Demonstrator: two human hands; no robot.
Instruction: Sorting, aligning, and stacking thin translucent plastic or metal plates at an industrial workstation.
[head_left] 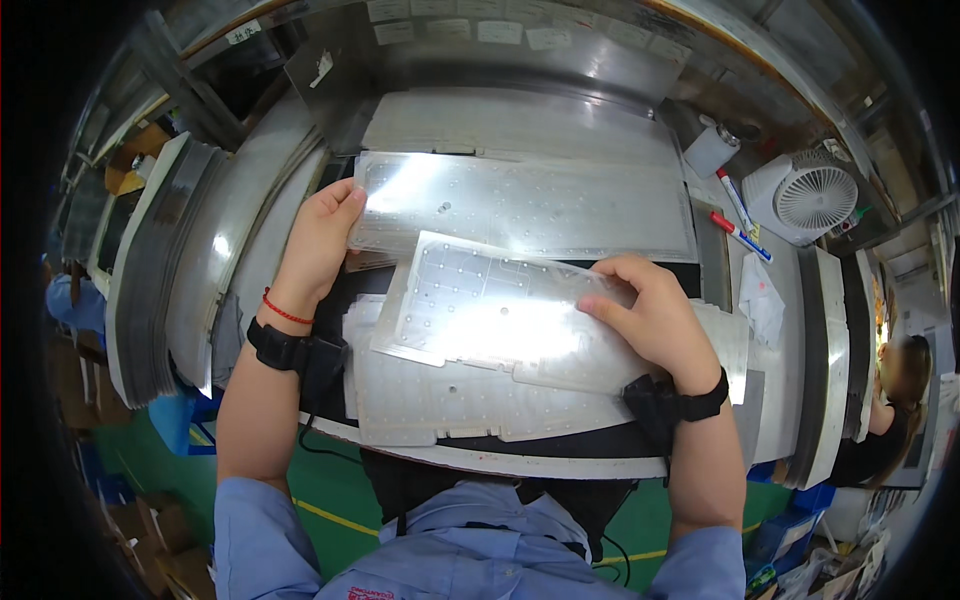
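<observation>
My left hand (326,228) is closed on the left edge of a thin, shiny, perforated sheet (600,205), its thumb on top. That sheet lies across the far part of the work surface, seemingly over others. My right hand (650,312) grips the right end of a smaller, glossy dotted sheet (470,290), thumb above and fingers at the far edge. This sheet is tilted above a nearer pile of similar notched sheets (400,415). Glare hides part of its face. Each wrist wears a black strap with a small box.
Upright stacks of thin plates (165,270) stand at the left, with more plates (825,350) at the right. A white fan (805,195), a bottle (712,150), a red-capped marker (740,236) and a crumpled white cloth (762,300) sit right. Another person (890,420) is at far right.
</observation>
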